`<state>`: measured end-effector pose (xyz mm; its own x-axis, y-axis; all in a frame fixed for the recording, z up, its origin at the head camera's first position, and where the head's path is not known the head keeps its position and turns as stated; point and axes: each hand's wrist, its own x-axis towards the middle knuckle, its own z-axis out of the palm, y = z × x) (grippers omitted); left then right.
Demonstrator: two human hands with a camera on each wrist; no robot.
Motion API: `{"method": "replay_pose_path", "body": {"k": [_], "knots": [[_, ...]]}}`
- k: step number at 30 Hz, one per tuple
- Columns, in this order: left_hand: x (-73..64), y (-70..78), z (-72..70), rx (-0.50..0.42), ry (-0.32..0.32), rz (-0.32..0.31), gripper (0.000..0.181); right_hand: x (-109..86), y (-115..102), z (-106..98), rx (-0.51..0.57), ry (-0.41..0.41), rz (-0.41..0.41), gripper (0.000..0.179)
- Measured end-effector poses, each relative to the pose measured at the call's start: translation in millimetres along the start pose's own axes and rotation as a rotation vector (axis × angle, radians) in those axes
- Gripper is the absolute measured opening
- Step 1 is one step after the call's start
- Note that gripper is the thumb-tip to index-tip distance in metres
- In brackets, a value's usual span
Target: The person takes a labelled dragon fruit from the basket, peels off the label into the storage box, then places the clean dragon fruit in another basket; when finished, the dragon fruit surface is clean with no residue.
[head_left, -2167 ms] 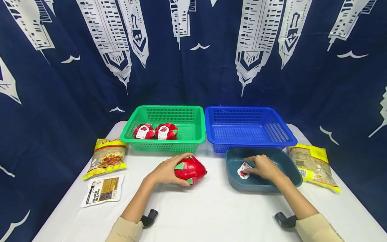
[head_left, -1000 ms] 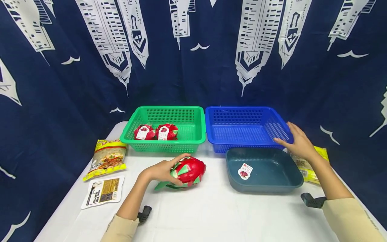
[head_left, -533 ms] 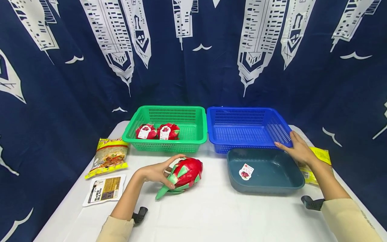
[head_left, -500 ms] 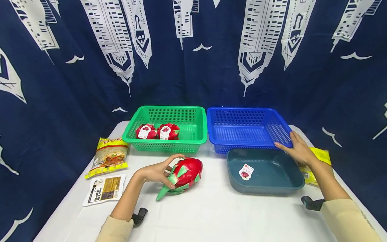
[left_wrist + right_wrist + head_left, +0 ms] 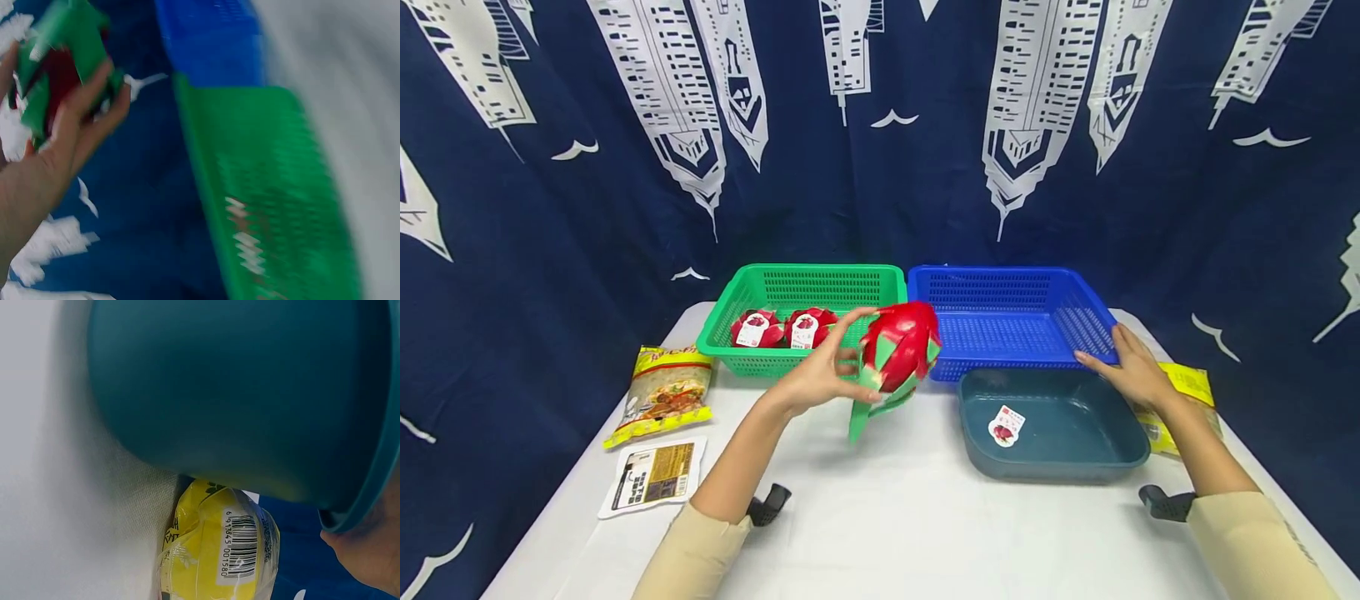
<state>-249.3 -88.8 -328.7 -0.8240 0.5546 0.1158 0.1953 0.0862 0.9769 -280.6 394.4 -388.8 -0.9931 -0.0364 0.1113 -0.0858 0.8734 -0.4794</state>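
Note:
My left hand [image 5: 820, 375] grips a red dragon fruit [image 5: 906, 346] with green scales. It holds the fruit tilted above the table, in front of where the green basket [image 5: 850, 362] and the blue basket [image 5: 985, 333] meet. In the left wrist view the dragon fruit [image 5: 59, 81] looks blurred among the fingers. My right hand [image 5: 1138, 371] holds the front right corner of the blue basket, thumb at the front rim and fingers along the side. Two dragon fruits [image 5: 757, 330] with white labels lie in the green basket.
A dark teal basin [image 5: 1067, 425] stands before the blue basket, a dragon fruit label [image 5: 1006, 426] on its bottom. Yellow food bags lie at the left [image 5: 666, 387] and right [image 5: 1187, 387], the right one partly behind my arm. A white packet [image 5: 653, 477] lies front left.
My left hand has lifted the dragon fruit off the table and moved it forward and right. Earlier, my right hand left the label in the basin and moved to the blue basket's corner.

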Motion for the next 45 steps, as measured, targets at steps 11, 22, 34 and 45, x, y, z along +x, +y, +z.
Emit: {"method": "replay_pose_path", "body": {"k": [11,22,34,45], "knots": [[152.9,21.7,70.9,0.122,0.369,0.200,0.098,-7.8,1,-5,-0.019,0.008,0.009,0.097],[220.6,-53.5,104.2,0.263,0.513,-0.047,0.099,-7.8,-1,2,-0.033,0.027,0.007,0.097],[295.6,-133.1,104.1,0.285,0.370,-0.264,0.114,-17.7,3,-1,-0.071,0.061,0.019,0.096],[313.8,-134.1,95.8,0.136,0.036,-0.505,0.124,-22.8,6,-9,-0.089,0.075,0.036,0.096]]}}
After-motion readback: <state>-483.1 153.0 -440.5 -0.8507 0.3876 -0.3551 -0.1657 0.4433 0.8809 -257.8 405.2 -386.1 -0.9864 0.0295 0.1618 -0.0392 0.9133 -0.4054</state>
